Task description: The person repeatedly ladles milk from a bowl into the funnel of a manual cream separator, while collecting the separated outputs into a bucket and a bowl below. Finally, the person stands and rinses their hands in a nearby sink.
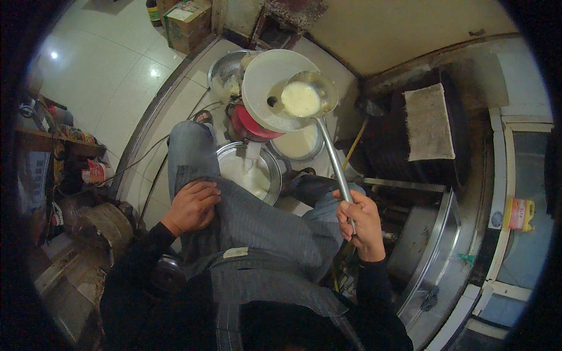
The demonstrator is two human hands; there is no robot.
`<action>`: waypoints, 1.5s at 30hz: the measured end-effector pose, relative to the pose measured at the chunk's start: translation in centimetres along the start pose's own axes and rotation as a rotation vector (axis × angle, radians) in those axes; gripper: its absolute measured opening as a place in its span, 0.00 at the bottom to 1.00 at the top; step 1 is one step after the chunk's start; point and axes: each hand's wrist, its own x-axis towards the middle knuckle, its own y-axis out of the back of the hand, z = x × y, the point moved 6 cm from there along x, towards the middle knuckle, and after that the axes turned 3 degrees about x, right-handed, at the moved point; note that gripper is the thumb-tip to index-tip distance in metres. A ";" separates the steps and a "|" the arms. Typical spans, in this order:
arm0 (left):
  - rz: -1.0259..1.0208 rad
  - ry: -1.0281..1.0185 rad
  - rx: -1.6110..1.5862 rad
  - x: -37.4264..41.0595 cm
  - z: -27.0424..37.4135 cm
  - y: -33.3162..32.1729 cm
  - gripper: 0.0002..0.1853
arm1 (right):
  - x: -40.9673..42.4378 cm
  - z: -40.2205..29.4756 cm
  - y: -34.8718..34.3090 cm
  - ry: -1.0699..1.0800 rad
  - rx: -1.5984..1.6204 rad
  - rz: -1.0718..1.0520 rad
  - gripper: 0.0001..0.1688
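My right hand (362,221) grips the long metal handle of a ladle (330,94), whose bowl holds pale liquid over the right side of a wide whitish hopper (259,103) with a dark hole at its bottom. My left hand (193,206) rests on my left knee, holding nothing that I can see. Under the hopper is a red machine part (252,125). Below it, between my legs, a metal pot (277,175) holds white, frothy liquid beneath a pale spout (253,151). A second container (318,151) with cream-coloured liquid stands behind it, partly hidden by the hopper.
A metal basin (215,74) stands left of the hopper. Cables cross the tiled floor (118,74) near a raised edge. Cardboard boxes (189,26) stand beyond. At right are a dark drum-like object (459,131) with a cloth (430,123) on it, and a metal-framed unit (434,245).
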 end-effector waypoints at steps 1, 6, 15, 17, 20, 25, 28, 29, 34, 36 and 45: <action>0.005 0.001 0.009 0.0 0.1 0.1 0.17 | 0.0 0.0 0.0 -0.007 -0.001 -0.004 0.18; -0.006 0.009 0.012 0.1 0.1 0.2 0.17 | 0.1 0.1 0.1 -0.019 -0.003 -0.013 0.19; 0.003 0.011 -0.006 -0.3 -0.3 -0.2 0.16 | 0.3 0.2 0.1 -0.022 -0.027 0.020 0.19; 0.013 0.002 0.000 -0.2 -0.1 0.0 0.16 | 0.4 0.4 0.2 -0.018 -0.038 0.017 0.19; 0.020 -0.011 0.001 -0.2 -0.2 0.0 0.16 | 0.3 0.4 0.1 -0.010 -0.030 0.026 0.19; -0.009 0.003 -0.016 -0.4 -0.2 -0.2 0.19 | 0.5 0.5 0.2 0.005 -0.043 0.021 0.19; 0.004 0.003 -0.004 0.0 0.2 0.3 0.16 | 0.6 0.7 0.4 0.008 -0.047 0.008 0.19; 0.005 0.002 -0.004 0.1 0.2 0.4 0.15 | 0.5 0.6 0.3 0.006 -0.048 0.010 0.19; 0.008 0.006 -0.013 0.2 0.3 0.5 0.15 | 0.6 0.8 0.4 0.003 -0.051 0.017 0.19; 0.010 -0.002 -0.006 0.1 0.2 0.3 0.16 | 0.6 0.8 0.5 0.004 -0.049 0.022 0.19; -0.006 0.005 -0.022 -0.4 -0.1 -0.4 0.20 | 0.8 1.0 0.5 0.017 -0.065 0.029 0.18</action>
